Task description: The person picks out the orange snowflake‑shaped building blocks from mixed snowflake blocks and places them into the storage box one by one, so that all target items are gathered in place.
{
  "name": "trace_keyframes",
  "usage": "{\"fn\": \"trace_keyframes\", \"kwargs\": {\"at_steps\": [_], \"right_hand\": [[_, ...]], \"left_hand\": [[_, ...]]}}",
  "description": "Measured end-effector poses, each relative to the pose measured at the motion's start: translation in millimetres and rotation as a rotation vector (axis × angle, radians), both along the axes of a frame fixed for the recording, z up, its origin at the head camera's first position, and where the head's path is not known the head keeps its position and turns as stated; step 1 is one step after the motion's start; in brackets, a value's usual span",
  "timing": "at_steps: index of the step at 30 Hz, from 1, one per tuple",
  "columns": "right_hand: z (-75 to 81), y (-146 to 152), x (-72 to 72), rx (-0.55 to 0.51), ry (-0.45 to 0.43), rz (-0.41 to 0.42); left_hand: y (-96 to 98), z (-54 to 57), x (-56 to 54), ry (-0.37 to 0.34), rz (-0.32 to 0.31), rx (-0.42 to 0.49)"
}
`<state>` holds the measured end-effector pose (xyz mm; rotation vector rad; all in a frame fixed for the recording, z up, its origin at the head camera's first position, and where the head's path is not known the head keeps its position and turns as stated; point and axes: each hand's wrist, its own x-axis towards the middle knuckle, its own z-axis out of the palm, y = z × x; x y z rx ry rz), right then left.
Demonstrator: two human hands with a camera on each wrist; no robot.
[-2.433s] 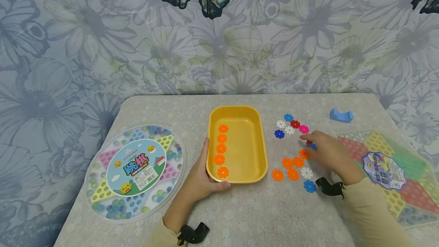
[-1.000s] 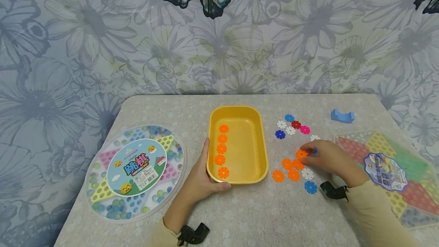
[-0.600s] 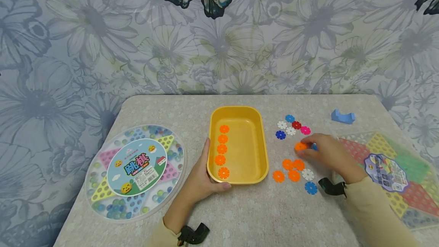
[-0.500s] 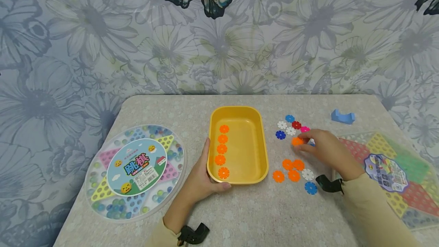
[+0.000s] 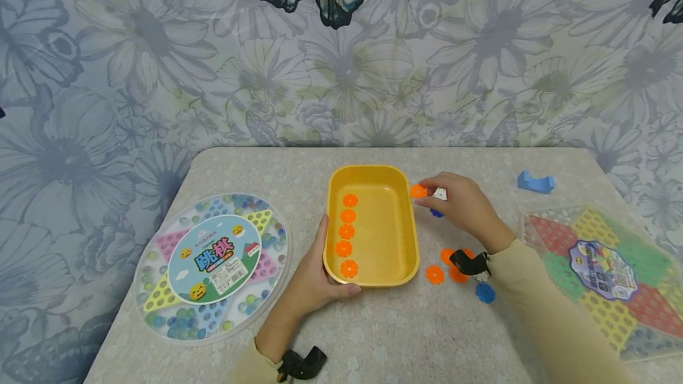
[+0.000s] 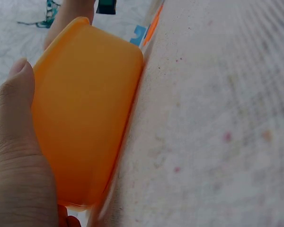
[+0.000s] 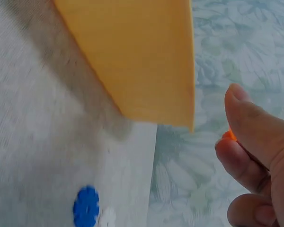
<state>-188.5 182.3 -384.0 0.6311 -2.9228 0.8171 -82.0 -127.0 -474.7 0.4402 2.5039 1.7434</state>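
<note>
My right hand (image 5: 465,205) pinches an orange snowflake disc (image 5: 418,191) between thumb and fingertips, just right of the yellow tray's upper right edge. In the right wrist view only a sliver of that orange disc (image 7: 230,135) shows between the fingers. My left hand (image 5: 316,280) grips the yellow tray (image 5: 384,236) at its lower left corner, thumb along the front wall and fingers along the left side. Inside the tray, several orange discs (image 5: 347,232) lie in a column down the left. A dark blue disc (image 5: 437,213) and a white disc lie partly hidden below my right hand.
More orange discs (image 5: 434,275) and a blue disc (image 5: 485,293) lie right of the tray, some covered by the right wrist camera (image 5: 469,262). A round marble game box (image 5: 213,262) is at left, a clear board box (image 5: 603,268) at right, a light-blue block (image 5: 536,182) behind.
My right hand has picked up an orange disc from the loose group and carried it up and left to the tray's edge. The left hand and tray stay where they were.
</note>
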Motion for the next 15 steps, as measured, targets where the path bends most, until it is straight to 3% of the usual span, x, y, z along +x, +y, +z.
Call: {"fn": "trace_keyframes", "kwargs": {"at_steps": [6, 15], "right_hand": [[-2.9, -34, -10.8, 0.019, -0.056, 0.036], [-15.5, -65, -22.5, 0.163, -0.009, 0.116]], "left_hand": [[-0.1, 0.3, -0.4, -0.012, 0.010, -0.004], [-0.9, 0.5, -1.2, -0.047, -0.016, 0.019]]}}
